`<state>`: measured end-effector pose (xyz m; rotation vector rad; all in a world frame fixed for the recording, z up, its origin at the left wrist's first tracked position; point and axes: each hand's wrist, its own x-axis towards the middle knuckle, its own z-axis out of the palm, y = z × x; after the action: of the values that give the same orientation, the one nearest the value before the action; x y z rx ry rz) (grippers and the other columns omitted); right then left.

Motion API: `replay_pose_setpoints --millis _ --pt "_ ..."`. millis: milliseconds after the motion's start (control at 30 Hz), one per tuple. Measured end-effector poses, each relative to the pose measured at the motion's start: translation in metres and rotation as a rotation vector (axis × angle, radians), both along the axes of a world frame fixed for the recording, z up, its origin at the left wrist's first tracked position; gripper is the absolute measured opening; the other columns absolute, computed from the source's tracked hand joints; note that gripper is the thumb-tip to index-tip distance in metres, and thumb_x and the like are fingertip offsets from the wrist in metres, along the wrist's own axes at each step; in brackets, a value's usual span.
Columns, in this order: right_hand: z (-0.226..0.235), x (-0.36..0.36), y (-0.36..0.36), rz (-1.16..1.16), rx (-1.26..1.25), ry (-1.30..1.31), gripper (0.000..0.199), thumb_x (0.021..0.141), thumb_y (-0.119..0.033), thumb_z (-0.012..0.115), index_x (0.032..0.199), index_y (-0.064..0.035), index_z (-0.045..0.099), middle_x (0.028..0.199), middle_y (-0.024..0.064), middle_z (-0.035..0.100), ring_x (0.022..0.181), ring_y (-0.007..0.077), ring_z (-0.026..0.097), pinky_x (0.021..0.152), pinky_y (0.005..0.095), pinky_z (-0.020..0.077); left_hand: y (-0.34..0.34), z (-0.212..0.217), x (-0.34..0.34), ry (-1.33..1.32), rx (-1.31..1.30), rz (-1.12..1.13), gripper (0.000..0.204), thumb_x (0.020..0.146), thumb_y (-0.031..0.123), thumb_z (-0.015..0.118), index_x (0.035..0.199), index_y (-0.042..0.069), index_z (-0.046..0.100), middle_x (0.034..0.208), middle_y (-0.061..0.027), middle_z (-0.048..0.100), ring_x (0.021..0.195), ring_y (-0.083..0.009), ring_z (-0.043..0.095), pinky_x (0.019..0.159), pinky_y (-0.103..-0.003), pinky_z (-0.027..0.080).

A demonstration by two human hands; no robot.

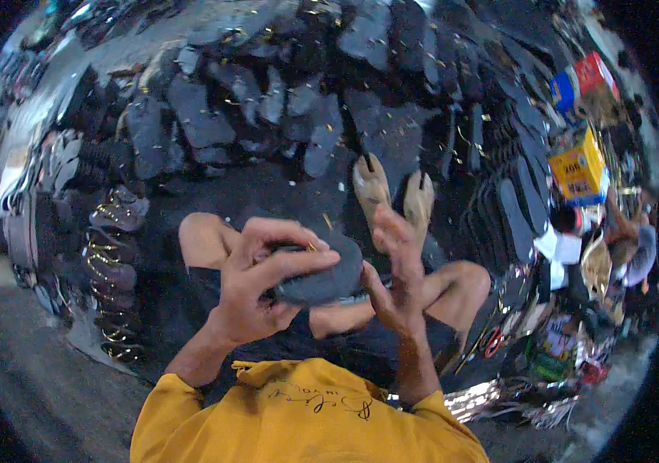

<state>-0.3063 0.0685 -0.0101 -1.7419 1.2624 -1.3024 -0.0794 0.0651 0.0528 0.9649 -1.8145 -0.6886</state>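
In front of my body, my left hand (267, 270) is closed around a dark grey sandal sole (328, 278), its fingers over the top and the thumb side below. A thin gold strip shows near those fingertips. Just right of the sole, my right hand (396, 270) has its fingers stretched out and upward. Its thumb lies at the sole's right edge; whether it touches I cannot tell. Beyond the hands are two beige foot-shaped forms (372, 185), each slotted at the toe end.
Many loose dark soles (198, 116) are heaped ahead. Finished-looking sandals with gold straps (113, 262) form a row at left. Stacked soles (511, 208) stand at right, near a yellow box (579, 168) and red-handled scissors (490, 340). Another person (638, 255) sits at far right.
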Motion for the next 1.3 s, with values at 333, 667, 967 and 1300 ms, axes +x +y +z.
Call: replay_pose_setpoints --millis 333,667,967,1300 --pt "0.035 -0.006 0.009 0.174 -0.157 -0.132 0.034 0.075 -0.003 0.081 0.107 0.0018 0.073 0.116 0.0189 0.077 0.113 0.0349 0.075 0.098 0.0451 0.0616 0.007 0.017 -0.008 -0.122 0.149 -0.196 0.05 0.087 0.021 0.082 0.131 0.006 0.065 0.125 -0.0158 0.076 0.128 -0.0391 0.068 0.111 -0.057 0.049" --pt "0.046 -0.011 0.017 0.187 -0.18 -0.024 0.024 0.083 -0.003 0.077 0.107 -0.0015 0.079 0.116 0.0161 0.077 0.113 0.0345 0.076 0.101 0.0501 0.0606 0.001 0.01 -0.002 -0.031 -0.237 -0.27 0.041 0.088 0.013 0.08 0.123 0.011 0.058 0.124 -0.0125 0.077 0.125 -0.0381 0.07 0.1 -0.052 0.057" --pt "0.053 -0.009 0.021 0.207 -0.162 0.042 0.023 0.086 -0.003 0.073 0.108 -0.0026 0.08 0.114 0.0161 0.078 0.112 0.0335 0.076 0.102 0.0519 0.0601 -0.001 0.006 0.003 -0.029 -0.293 -0.255 0.035 0.09 0.013 0.077 0.118 0.012 0.056 0.117 -0.0121 0.078 0.117 -0.0365 0.073 0.096 -0.05 0.058" --pt "0.053 -0.01 0.016 0.366 0.199 0.051 0.071 0.068 -0.001 0.087 0.136 -0.0074 0.067 0.138 0.018 0.069 0.119 0.0346 0.073 0.097 0.0414 0.0618 0.009 -0.013 0.006 -0.083 0.153 -0.291 0.047 0.073 -0.003 0.087 0.116 0.004 0.068 0.116 -0.0142 0.074 0.106 -0.0333 0.075 0.09 -0.039 0.061"
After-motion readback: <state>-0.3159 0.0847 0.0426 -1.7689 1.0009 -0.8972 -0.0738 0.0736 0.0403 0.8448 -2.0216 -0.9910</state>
